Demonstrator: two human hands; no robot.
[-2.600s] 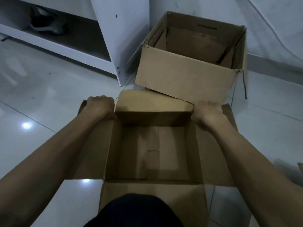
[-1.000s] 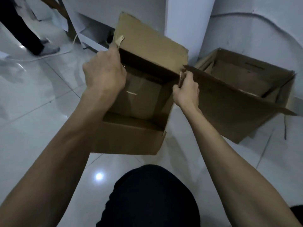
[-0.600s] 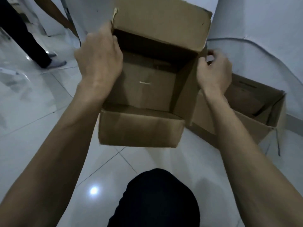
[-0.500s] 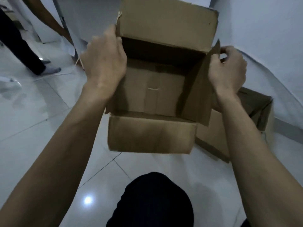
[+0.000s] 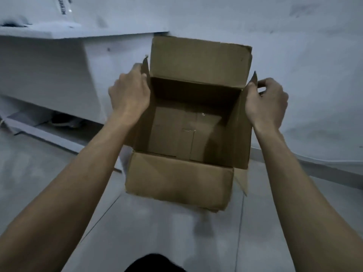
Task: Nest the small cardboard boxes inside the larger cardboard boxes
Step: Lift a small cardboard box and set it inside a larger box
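Note:
I hold a small brown cardboard box (image 5: 180, 181) in the air in front of me, its open top facing me and its inside bare. My left hand (image 5: 128, 95) grips the left side flap near the far corner. My right hand (image 5: 266, 101) pinches the right side flap. The far flap stands upright and the near flap hangs down toward me. The larger cardboard box is hidden behind the small one or out of frame.
A white shelf unit (image 5: 59, 75) stands at the left with a dark shoe (image 5: 62, 120) under it. A white wall (image 5: 314, 75) runs behind and to the right. Pale glossy floor tiles (image 5: 137, 222) lie below the box.
The small box has been lifted off the floor and carried up and to the right. It now covers the spot where the larger box showed. The person at the far left is out of view.

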